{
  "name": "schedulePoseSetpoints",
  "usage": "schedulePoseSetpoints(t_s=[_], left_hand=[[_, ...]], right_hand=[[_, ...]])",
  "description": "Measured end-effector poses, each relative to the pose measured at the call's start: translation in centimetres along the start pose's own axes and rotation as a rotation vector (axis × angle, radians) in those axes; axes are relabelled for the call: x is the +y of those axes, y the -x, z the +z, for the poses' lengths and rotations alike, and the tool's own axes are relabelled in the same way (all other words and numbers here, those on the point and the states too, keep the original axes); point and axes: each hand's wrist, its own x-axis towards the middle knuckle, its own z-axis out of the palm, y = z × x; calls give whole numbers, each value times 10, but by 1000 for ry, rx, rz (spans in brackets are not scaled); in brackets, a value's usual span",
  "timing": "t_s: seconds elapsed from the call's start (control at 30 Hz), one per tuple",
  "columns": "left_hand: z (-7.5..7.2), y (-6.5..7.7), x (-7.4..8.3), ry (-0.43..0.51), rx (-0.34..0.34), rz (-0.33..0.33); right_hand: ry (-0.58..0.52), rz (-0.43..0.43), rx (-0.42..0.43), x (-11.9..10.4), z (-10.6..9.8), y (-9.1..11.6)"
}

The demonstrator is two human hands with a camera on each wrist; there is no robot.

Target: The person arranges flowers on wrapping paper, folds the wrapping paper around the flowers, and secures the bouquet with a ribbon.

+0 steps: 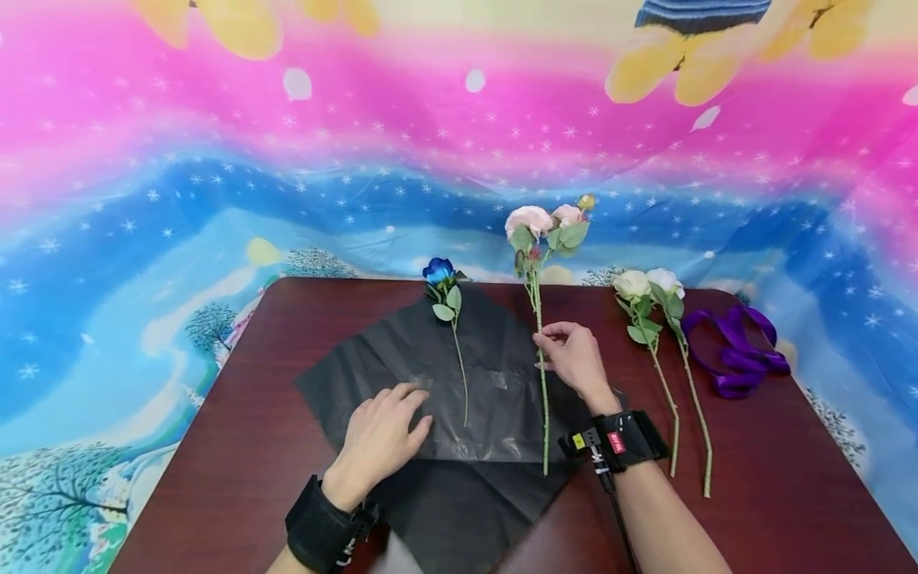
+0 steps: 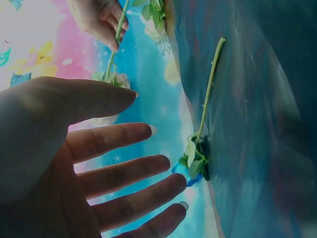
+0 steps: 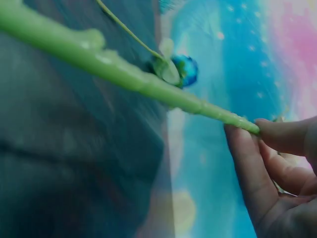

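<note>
A pink artificial rose stem (image 1: 543,399) with two blooms and a small bud is pinched between thumb and fingers of my right hand (image 1: 576,360). It stands nearly upright over the right side of a black wrapping sheet (image 1: 402,351). In the right wrist view the green stem (image 3: 148,85) runs from the fingertips across the picture. A blue rose (image 1: 439,273) lies on the sheet, bloom toward the far edge. Left of its stem is my left hand (image 1: 383,430), fingers spread and holding nothing. The left wrist view shows those fingers (image 2: 129,181) extended, apart from the blue rose.
Two white roses (image 1: 649,296) lie side by side on the dark red table (image 1: 237,446), right of the sheet. Beyond them is a coiled purple ribbon (image 1: 739,355). A printed cloth backdrop (image 1: 387,159) hangs behind the table. A cable (image 1: 617,510) trails from the right wrist strap.
</note>
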Motion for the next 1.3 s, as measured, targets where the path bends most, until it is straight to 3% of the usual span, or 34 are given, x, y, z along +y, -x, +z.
schedulePoseSetpoints(t_s=[0.27,0.77,1.0,1.3], left_hand=[[-2,4,-6,-2,-17,-23],[-4,14,-17,-29,-34,-88],[-2,15,-20,-25,-43,-98],[-1,16,-24,-28,-49,-110]], right_hand=[[-5,9,6,-1,39,-20],[-132,78,-2,16,97,-42],[-169,133,-58,16,107,-51],[-95,148,-72,23,117,-57]])
